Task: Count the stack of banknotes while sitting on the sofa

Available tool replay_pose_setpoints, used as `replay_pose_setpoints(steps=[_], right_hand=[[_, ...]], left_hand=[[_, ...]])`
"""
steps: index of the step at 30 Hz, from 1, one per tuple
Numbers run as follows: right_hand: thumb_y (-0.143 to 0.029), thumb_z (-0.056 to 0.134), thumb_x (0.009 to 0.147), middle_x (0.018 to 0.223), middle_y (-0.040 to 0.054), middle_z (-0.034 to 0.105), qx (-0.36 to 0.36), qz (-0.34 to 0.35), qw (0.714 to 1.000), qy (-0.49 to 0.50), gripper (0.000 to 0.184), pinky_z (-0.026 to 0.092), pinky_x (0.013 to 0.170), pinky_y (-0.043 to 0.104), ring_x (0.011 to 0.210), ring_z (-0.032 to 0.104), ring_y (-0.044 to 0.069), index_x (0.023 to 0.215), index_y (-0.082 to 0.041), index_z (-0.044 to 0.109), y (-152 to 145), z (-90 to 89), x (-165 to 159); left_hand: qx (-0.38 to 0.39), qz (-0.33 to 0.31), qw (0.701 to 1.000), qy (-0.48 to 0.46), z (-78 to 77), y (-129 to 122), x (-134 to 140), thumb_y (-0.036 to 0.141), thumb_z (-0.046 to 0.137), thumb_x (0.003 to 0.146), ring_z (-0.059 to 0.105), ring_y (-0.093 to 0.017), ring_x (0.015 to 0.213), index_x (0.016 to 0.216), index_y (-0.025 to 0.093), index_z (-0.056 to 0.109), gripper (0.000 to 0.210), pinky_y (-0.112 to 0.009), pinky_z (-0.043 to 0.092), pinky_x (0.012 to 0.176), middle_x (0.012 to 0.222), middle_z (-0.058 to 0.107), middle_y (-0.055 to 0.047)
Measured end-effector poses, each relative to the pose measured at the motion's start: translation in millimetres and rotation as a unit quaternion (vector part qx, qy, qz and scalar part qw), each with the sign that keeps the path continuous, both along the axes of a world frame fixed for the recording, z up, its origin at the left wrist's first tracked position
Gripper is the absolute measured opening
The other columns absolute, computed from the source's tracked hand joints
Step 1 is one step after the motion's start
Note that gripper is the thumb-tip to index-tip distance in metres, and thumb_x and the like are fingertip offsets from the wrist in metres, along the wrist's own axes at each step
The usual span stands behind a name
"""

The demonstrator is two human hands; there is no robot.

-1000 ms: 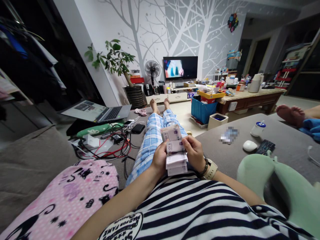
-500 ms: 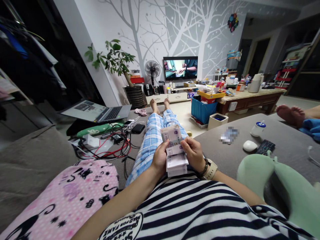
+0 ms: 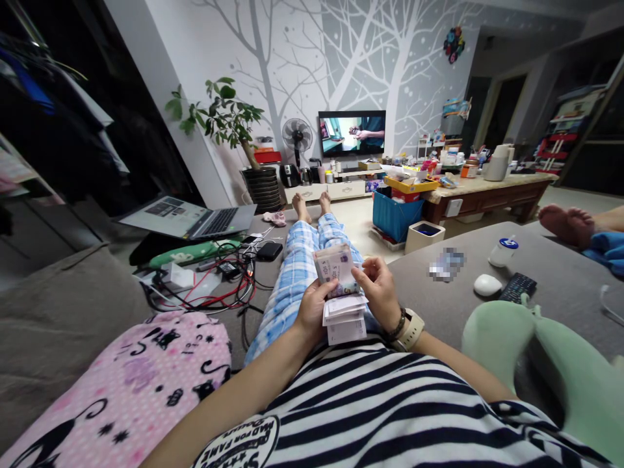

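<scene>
A stack of pale purple banknotes (image 3: 337,270) is gripped in my left hand (image 3: 313,305), the thumb lying across its front. The lower banknotes (image 3: 346,318) are folded down and fanned in layers toward my striped shirt. At the right edge of the stack is my right hand (image 3: 381,292), its thumb tip against the upper notes and its other fingers curled. A dark bead bracelet (image 3: 398,324) and a cream watch (image 3: 412,330) are on the right wrist. Both hands are above my lap, over blue plaid trousers (image 3: 280,312).
Left of my legs are tangled cables (image 3: 219,286), a black wallet-like item (image 3: 270,251) and an open laptop (image 3: 219,222). A pink cushion (image 3: 141,370) lies near my left arm. To the right are a white mouse (image 3: 487,285), a small keyboard (image 3: 519,287) and a green neck pillow (image 3: 492,325).
The upper note that was folded down now joins the lower fanned layers. My right hand has shifted slightly up and its fingers have lifted. The picture on the television differs.
</scene>
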State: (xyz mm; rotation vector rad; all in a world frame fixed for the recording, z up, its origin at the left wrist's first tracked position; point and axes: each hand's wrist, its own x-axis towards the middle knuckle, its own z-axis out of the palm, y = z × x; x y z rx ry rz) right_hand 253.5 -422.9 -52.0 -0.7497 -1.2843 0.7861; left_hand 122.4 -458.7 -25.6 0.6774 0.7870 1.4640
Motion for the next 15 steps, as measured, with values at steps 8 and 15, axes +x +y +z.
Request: replay_pose_setpoints(steps=[8, 15], right_hand=[[-0.048, 0.060, 0.091, 0.060, -0.0051, 0.043, 0.022, -0.008, 0.998, -0.054, 0.040, 0.034, 0.060, 0.027, 0.060, 0.040, 0.012, 0.064, -0.021, 0.047, 1.0, 0.8, 1.6], [-0.045, 0.058, 0.093, 0.060, -0.0045, 0.044, 0.046, -0.004, 0.998, -0.053, 0.038, 0.034, 0.059, 0.027, 0.059, 0.041, 0.013, 0.065, -0.021, 0.049, -7.3, 5.2, 1.6]], left_hand=[[-0.012, -0.002, 1.000, -0.006, 2.1, 2.5, 0.9, 0.021, 0.072, 0.076, 0.075, -0.028, 0.085, 0.095, 0.010, 0.071, 0.022, -0.036, 0.059, 0.076, 0.082, 0.078, -0.010], [-0.027, -0.005, 0.999, -0.034, 2.8, 5.9, 2.1, 0.026, 0.064, 0.086, 0.075, -0.028, 0.088, 0.105, 0.009, 0.072, 0.026, -0.037, 0.060, 0.080, 0.091, 0.079, -0.012]])
